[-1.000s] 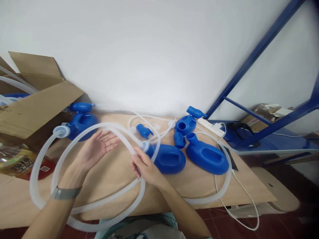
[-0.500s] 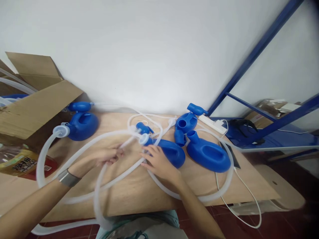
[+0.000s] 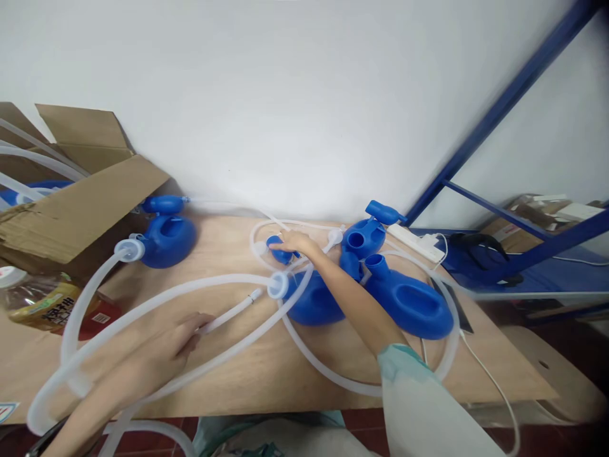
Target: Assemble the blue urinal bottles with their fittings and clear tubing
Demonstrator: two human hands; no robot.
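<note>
My left hand point(image 3: 183, 343) is closed around a translucent hose point(image 3: 233, 315). The hose's free end points up and right, close to the white cap point(image 3: 277, 285) on the middle blue urinal bottle point(image 3: 314, 311). Stretched out toward the back of the table, my right hand point(image 3: 297, 241) has its fingers on a small blue spout piece point(image 3: 281, 256) and looks closed on it, though the fingertips are partly hidden. My right forearm crosses over the middle bottle. Another long hose point(image 3: 200, 285) runs left from that bottle's cap.
Further blue bottles stand at the right point(image 3: 409, 304) and left point(image 3: 171, 244). An open cardboard box point(image 3: 90, 203), a labelled jar point(image 3: 52, 304) and a white power strip point(image 3: 413, 242) lie around. Blue metal framing point(image 3: 495, 108) rises on the right.
My right hand has moved from the hoses by the middle bottle up to the small blue spout piece. My left hand has drawn down and left with the hose, whose end now shows free.
</note>
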